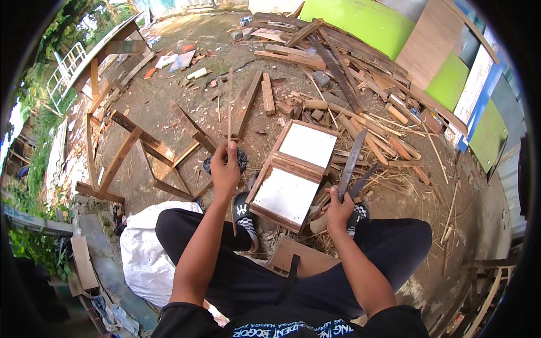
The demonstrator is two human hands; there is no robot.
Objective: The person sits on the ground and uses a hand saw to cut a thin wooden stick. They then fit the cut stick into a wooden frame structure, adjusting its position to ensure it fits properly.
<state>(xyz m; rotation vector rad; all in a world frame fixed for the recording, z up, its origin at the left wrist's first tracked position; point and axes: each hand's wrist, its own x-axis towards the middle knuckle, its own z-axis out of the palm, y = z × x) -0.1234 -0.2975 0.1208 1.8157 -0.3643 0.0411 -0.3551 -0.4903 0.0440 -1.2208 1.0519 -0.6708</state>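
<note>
While the left hand (225, 164) pinches the thin stick (229, 107) upright, left of the white-panelled frame (294, 167), and the right hand (339, 213) wraps the long knife's (353, 160) base, strokes should probably run away from the knees (183, 228).

The knife (353, 158) is showing a dark metal blade, smooth and faintly shining along its flat. The stick (229, 107) is looking like bare, matt wood or bamboo. The box (297, 163) is pairing rough brown wooden edges with smooth white panels (287, 194). The planks (335, 73) are displaying matt, rough-grained wood, while the green board (360, 22) is presenting a smooth, painted-looking face. The trousers (389, 242) are looking like matt black cloth. The white sack (149, 248) is showing creases, in cloth or woven plastic. The ground (406, 208) is appearing rough and matt.
</note>
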